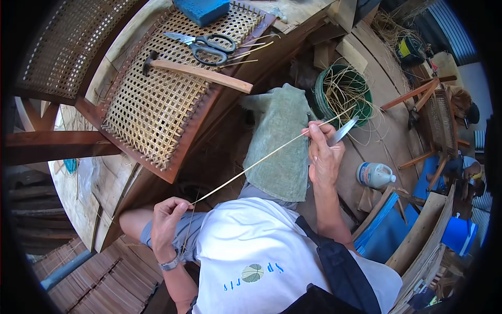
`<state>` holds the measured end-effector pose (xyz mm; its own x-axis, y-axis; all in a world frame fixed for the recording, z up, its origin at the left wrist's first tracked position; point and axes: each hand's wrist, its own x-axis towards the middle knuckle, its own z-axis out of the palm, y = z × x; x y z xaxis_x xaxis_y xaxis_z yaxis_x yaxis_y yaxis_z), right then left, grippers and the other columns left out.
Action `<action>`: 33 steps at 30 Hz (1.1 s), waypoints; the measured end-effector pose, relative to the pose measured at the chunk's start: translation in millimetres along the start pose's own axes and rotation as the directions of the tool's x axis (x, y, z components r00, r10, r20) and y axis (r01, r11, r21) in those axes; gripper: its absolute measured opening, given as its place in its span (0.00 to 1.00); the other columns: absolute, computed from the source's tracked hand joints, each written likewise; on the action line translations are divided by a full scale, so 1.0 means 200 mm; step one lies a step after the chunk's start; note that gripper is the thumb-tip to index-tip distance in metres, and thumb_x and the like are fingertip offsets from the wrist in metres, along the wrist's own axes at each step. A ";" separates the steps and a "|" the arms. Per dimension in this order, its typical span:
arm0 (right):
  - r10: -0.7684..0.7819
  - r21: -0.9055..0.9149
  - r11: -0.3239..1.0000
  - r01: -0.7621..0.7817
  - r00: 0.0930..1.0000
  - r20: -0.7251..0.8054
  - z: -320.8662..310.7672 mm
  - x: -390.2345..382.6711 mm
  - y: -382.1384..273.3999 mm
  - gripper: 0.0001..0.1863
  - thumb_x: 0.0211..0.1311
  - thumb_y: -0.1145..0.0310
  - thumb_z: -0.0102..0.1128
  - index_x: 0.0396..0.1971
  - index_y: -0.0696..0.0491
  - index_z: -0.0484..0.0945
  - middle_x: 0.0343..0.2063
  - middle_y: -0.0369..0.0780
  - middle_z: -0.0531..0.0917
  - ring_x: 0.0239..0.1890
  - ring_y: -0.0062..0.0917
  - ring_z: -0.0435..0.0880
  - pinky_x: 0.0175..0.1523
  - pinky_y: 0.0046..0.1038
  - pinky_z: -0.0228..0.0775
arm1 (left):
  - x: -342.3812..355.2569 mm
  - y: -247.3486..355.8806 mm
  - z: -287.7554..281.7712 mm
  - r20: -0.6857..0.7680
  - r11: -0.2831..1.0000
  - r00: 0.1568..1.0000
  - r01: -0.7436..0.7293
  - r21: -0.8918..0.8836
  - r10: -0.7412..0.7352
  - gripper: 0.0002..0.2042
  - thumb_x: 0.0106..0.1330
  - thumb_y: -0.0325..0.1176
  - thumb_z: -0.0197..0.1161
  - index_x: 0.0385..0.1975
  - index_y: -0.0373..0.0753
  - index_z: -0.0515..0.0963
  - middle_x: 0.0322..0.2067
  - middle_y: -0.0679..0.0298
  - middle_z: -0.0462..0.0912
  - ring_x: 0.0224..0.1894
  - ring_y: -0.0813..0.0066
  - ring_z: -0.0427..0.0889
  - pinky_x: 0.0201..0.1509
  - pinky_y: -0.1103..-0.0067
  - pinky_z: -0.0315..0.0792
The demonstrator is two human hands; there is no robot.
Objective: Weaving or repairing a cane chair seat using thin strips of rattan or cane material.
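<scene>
A pale cane strip [264, 157] stretches diagonally between my hands. My left hand [170, 222] pinches it near my left thigh, with part of the strip hanging below. My right hand [324, 149] grips a knife [344, 131], blade up, with the strip between thumb and fingers. Its handle is hidden in my hand. A green cloth [272, 141] drapes over my leg beneath the strip. Above left, a wooden chair's woven cane seat [146, 110] bears black-handled scissors [212, 47], a wooden-handled hammer [198, 76] and a blue block [201, 10], with loose strip ends at its edge.
A green bucket [327, 89] of cane stands ahead right. A white jug [374, 174], a second caned chair [439, 120], boards [408, 240] and a blue bucket [455, 235] are on the right. The seat rests on a pale wooden bench [78, 199]; stacked tiles [94, 277] lie lower left.
</scene>
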<state>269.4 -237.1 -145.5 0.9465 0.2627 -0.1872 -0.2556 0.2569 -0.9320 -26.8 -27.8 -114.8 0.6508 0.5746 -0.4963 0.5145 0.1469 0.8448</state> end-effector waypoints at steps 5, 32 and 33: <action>0.030 0.000 1.000 -0.030 0.999 0.019 0.01 0.01 0.00 0.09 0.63 0.70 0.66 0.38 0.60 0.80 0.29 0.42 0.85 0.13 0.06 0.66 0.19 0.11 0.47 | -0.01 0.00 0.01 -0.040 0.998 0.999 -0.006 0.067 0.009 0.12 0.68 0.36 0.61 0.26 0.34 0.82 0.16 0.77 0.68 0.21 0.92 0.60 0.24 0.87 0.50; -0.313 -0.762 0.273 0.587 0.803 0.507 0.51 1.02 -0.35 0.17 0.68 0.56 0.57 0.45 0.52 0.84 0.31 0.47 0.82 0.33 0.35 0.80 0.40 0.31 0.71 | 0.56 0.02 0.57 0.557 0.947 0.830 0.201 -0.249 -0.030 0.10 0.72 0.35 0.58 0.37 0.35 0.80 0.19 0.75 0.70 0.20 0.91 0.63 0.23 0.89 0.56; -0.301 -0.792 0.188 0.581 0.802 0.517 0.60 1.10 -0.32 0.16 0.67 0.56 0.58 0.44 0.50 0.84 0.36 0.50 0.84 0.36 0.43 0.83 0.43 0.34 0.73 | 0.57 0.03 0.58 0.551 0.948 0.834 0.197 -0.251 -0.028 0.10 0.72 0.35 0.58 0.37 0.35 0.80 0.19 0.75 0.70 0.20 0.91 0.63 0.23 0.89 0.56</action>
<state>471.2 -83.6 -88.9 0.7340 0.6136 0.2910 0.6576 -0.5354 -0.5300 116.0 -54.8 -189.0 0.8362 0.0319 -0.5475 0.4758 0.4543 0.7532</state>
